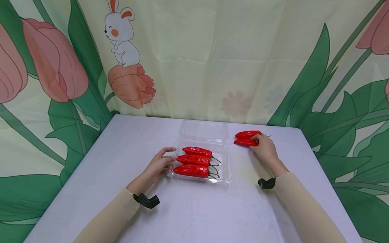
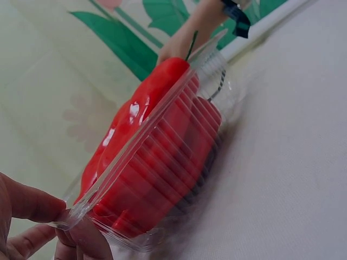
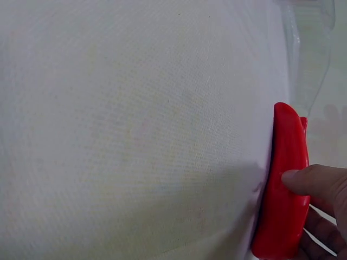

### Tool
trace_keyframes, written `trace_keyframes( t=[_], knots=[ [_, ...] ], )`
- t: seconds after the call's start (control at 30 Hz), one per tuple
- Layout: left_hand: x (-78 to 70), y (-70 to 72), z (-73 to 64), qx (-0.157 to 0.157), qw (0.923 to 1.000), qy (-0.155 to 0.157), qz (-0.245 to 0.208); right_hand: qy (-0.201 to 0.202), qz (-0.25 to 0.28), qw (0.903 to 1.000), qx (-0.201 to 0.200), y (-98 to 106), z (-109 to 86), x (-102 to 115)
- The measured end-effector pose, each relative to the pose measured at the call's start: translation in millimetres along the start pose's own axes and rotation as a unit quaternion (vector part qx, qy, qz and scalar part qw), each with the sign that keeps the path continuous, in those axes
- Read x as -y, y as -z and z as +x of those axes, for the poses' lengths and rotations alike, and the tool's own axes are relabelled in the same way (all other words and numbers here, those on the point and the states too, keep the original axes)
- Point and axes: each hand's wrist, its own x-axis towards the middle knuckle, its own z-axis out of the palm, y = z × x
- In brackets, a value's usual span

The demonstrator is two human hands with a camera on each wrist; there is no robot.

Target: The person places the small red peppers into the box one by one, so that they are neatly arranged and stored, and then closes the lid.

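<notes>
Three red chili peppers (image 1: pixel 192 170) with dark green stems lie side by side in a clear plastic clamshell box (image 1: pixel 224 152), its lid folded back. At the box's left edge is my left hand (image 1: pixel 156 166); the left wrist view shows its fingers (image 2: pixel 38 203) pinching the thin rim. Right of the box, my right hand (image 1: pixel 265 150) grips a red chili pepper (image 3: pixel 287 162), with the thumb on its near side. Just behind that one lies another red chili pepper (image 1: pixel 247 134), partly covered by the hand. The fingers behind the gripped pepper are partly hidden.
A white cloth covers the table (image 1: pixel 197 212). The raised clear lid (image 1: pixel 203 130) lies toward the table's back edge. Behind it hangs a curtain (image 1: pixel 188 60) printed with tulips and a rabbit. Each wrist wears a small black camera (image 1: pixel 146 201).
</notes>
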Motion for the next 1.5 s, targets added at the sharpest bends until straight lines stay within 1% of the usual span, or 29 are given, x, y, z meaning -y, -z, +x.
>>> trace_keyframes(
  t=[0.27,0.4,0.63,0.97,1.23,1.5],
  knots=[
    [-0.2,-0.7,-0.6,-0.003,1.0000,0.003,-0.004,-0.003,0.000,1.0000,-0.004,0,-1.2,1],
    [-0.7,-1.0,-0.5,-0.004,1.0000,0.005,-0.004,-0.006,0.006,1.0000,0.003,0,-2.6,3],
    [0.8,-0.4,-1.2,-0.001,1.0000,-0.003,-0.003,0.001,0.007,0.9999,0.009,-3,-5.1,2],
    [0.6,-1.0,-2.0,-0.003,1.0000,-0.002,-0.005,-0.004,0.004,0.9999,0.011,2,-9.5,8],
    [-1.0,-0.7,-3.0,-0.002,1.0000,0.001,-0.005,-0.006,0.003,1.0000,-0.004,5,-13.0,13],
    [-0.8,-0.8,-2.7,-0.001,1.0000,0.000,-0.002,-0.022,0.011,0.9995,-0.019,9,-15.9,21]
  ],
)
